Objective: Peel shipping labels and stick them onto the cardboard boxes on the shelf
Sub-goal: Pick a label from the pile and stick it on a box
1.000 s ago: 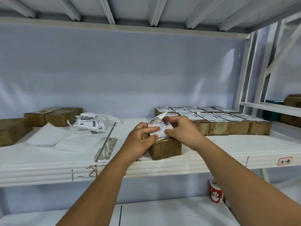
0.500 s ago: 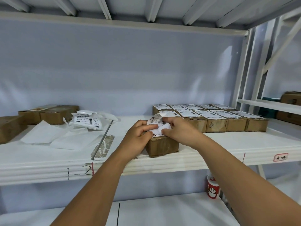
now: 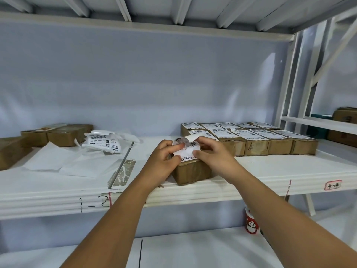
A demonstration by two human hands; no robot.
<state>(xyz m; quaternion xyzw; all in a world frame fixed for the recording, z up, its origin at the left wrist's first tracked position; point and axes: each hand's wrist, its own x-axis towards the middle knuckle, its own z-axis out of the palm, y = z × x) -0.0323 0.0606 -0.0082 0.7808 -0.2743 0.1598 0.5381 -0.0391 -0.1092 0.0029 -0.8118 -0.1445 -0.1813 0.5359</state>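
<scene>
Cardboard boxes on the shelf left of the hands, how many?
3: near box at the far-left edge, cut by the frame; left rear box and right rear box side by side at the back. More may sit out of frame.

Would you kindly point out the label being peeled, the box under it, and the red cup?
label being peeled (image 3: 188,151), head view, on its printed face.
box under it (image 3: 193,172), head view, on its front side.
red cup (image 3: 251,223), head view, on its printed side.

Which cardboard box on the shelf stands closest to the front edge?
The lone box below the left hand and right hand, which pinch a label over it. The labelled boxes and the plain boxes at left sit farther back.
</scene>
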